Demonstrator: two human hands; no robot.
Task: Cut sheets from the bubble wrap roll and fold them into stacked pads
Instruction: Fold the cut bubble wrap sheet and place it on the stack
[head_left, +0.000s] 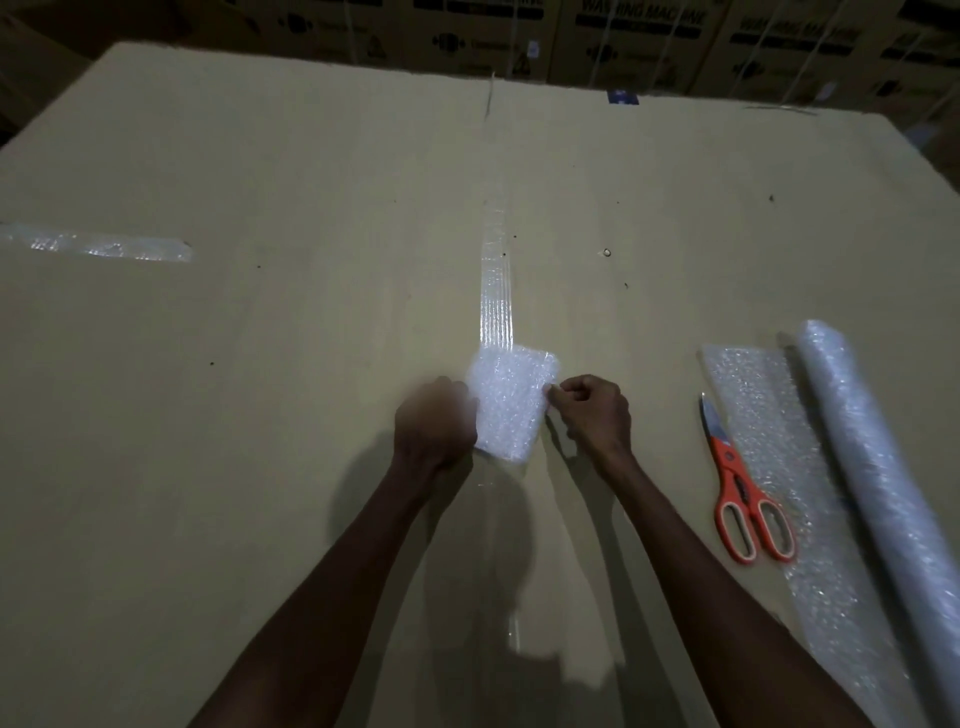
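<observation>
Pinched between the left hand and right hand, curled on its side edges, the folded pad could spring open if either grip slackens.

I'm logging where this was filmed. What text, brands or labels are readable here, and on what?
"WASHING MACHINE", partly cropped and blurred, on the stacked cartons behind the cardboard worktop.
Carton logos and smaller print: too blurred.
Blue sticker at the worktop's far edge: unreadable.
Scissors, bubble wrap roll: no visible text.
</observation>
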